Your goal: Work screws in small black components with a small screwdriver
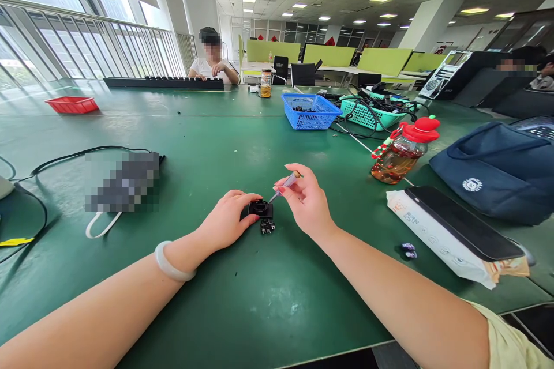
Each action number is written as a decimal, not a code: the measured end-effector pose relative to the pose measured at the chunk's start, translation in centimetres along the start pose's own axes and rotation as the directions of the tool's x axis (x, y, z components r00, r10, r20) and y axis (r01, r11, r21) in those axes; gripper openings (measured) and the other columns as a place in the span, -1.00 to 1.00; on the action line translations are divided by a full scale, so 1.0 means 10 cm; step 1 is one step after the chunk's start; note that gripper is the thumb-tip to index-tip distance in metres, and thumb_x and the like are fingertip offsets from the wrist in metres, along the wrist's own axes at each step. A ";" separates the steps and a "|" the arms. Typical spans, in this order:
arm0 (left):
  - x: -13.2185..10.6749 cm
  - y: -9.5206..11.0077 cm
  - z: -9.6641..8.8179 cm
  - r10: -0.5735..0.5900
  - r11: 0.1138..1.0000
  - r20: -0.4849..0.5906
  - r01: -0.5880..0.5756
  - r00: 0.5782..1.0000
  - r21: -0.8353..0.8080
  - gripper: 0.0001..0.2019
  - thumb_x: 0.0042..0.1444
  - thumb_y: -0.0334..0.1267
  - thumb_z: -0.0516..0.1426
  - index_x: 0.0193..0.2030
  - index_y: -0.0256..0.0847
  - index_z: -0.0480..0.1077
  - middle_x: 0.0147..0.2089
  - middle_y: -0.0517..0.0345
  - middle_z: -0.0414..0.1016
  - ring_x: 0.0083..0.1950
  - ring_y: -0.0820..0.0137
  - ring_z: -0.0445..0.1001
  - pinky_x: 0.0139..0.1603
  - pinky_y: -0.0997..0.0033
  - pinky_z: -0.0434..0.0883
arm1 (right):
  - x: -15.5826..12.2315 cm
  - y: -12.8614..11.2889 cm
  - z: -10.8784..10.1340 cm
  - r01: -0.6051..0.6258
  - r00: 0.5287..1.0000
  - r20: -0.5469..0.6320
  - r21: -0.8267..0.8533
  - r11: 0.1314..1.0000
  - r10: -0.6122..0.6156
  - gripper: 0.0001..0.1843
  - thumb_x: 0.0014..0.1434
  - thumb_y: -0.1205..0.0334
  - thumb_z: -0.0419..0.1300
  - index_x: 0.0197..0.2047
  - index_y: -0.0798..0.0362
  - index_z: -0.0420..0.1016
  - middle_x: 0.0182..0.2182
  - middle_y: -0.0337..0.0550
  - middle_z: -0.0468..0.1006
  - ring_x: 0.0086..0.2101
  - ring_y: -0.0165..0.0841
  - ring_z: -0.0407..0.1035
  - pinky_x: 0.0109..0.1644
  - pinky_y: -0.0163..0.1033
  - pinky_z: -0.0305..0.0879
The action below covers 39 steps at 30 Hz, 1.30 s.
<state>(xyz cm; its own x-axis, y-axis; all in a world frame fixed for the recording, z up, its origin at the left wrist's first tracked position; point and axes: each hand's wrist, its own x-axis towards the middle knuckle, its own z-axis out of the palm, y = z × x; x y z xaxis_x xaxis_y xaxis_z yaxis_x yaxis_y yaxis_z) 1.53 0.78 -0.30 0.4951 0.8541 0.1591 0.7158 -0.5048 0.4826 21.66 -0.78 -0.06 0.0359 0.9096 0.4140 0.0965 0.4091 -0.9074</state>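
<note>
My left hand [229, 216] rests low over the green table and grips a small black device [261, 208] with a round, lens-like ring on top. Between the thumb and fingers of my right hand [309, 202] is a slim screwdriver [291, 180] with a grey handle and a brownish cap. It slants down, its tip at the right side of the device; whether it touches a screw is too small to tell. Just in front of the device lie small black parts [267, 226], with bright metal bits on them.
Left are a blurred dark object [125, 181], cables and a red tray [73, 105]. Farther back stand a blue basket [310, 112], a green basket [363, 114] of cables and a jar [265, 83]. Right are a red-lidded bottle [402, 153], phone [463, 222] on a wipes pack, and bag [497, 170].
</note>
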 end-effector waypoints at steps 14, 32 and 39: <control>0.00 -0.02 0.02 0.029 1.000 -0.018 -0.029 0.999 0.004 -0.65 0.16 -0.16 0.11 0.08 -0.08 0.43 0.02 0.07 0.57 0.17 0.11 0.37 0.21 0.03 0.37 | -0.07 -0.10 -0.02 0.174 0.981 -0.086 0.005 0.985 -0.173 -0.62 0.23 0.18 0.20 0.11 -0.16 0.30 -0.24 -0.20 0.57 -0.16 -0.31 0.50 0.06 -0.10 0.44; 0.00 -0.02 0.02 0.033 0.999 -0.020 -0.033 0.999 0.016 -0.63 0.16 -0.18 0.13 0.11 -0.12 0.41 0.02 0.05 0.56 0.17 0.12 0.36 0.20 0.03 0.37 | -0.04 -0.04 0.00 0.261 0.958 0.178 -0.214 0.941 -0.226 -0.68 0.26 0.33 0.10 0.07 -0.12 0.33 -0.30 -0.25 0.55 -0.29 -0.39 0.48 -0.06 -0.20 0.45; 0.02 -0.01 0.02 0.032 0.999 -0.024 -0.032 0.999 0.021 -0.62 0.15 -0.18 0.14 0.12 -0.12 0.39 0.05 0.06 0.55 0.15 0.12 0.36 0.20 0.02 0.37 | -0.07 -0.01 -0.01 0.451 0.890 0.181 -0.202 0.869 -0.419 -0.67 0.31 0.38 0.03 0.11 -0.09 0.21 -0.23 -0.19 0.56 -0.24 -0.40 0.50 -0.06 -0.20 0.48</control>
<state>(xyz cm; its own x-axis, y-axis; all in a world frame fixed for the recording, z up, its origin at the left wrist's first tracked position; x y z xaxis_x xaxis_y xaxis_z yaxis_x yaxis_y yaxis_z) 1.64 0.93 -0.49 0.5061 0.8402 0.1947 0.7097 -0.5340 0.4595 21.75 -1.46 -0.24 -0.1890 0.6508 0.7353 0.3015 0.7511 -0.5873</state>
